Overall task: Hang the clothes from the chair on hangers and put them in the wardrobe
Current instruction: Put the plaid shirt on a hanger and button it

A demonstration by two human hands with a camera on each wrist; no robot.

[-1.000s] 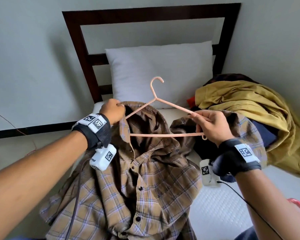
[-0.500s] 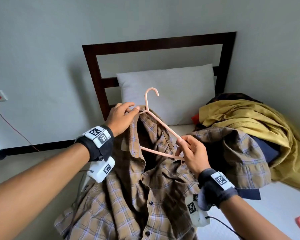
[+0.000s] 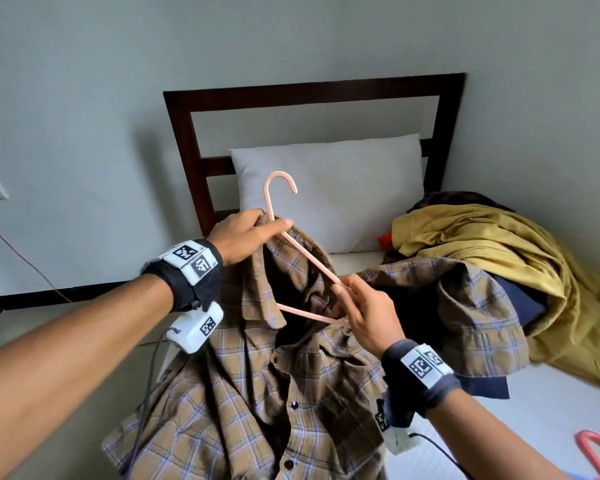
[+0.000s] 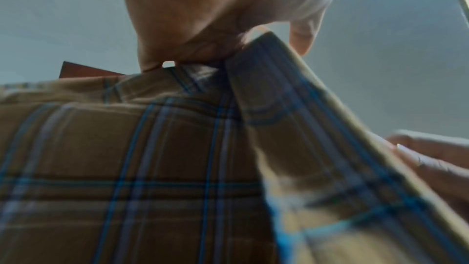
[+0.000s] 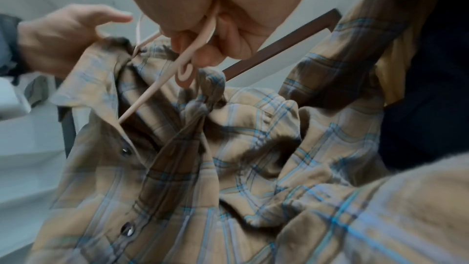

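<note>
The hanger's [image 3: 303, 258] left arm is hidden inside the shirt [image 3: 257, 393], held above the bed [image 3: 551, 410]. Left hand [image 3: 245, 235] pinches collar and hanger neck; right hand [image 3: 364, 315] clamps the hanger's right end. No legible writing. Pillow [image 3: 329, 188], yellow cloth [image 3: 492, 251] behind.

The shirt [image 3: 257, 393] at the centre of the frame is soft woven cloth, matt, in a tan plaid with blue lines, and its small dark buttons [image 5: 127, 230] catch a gloss. The hanger [image 3: 303, 254] above it looks like smooth pale pink plastic with a faint sheen. The headboard [image 3: 312, 90] at upper centre is dark brown wood, smooth. The pillow [image 3: 343, 188] is plain white matt cloth. At right, the mustard garment [image 3: 499, 244] is crumpled matt cloth.
</note>
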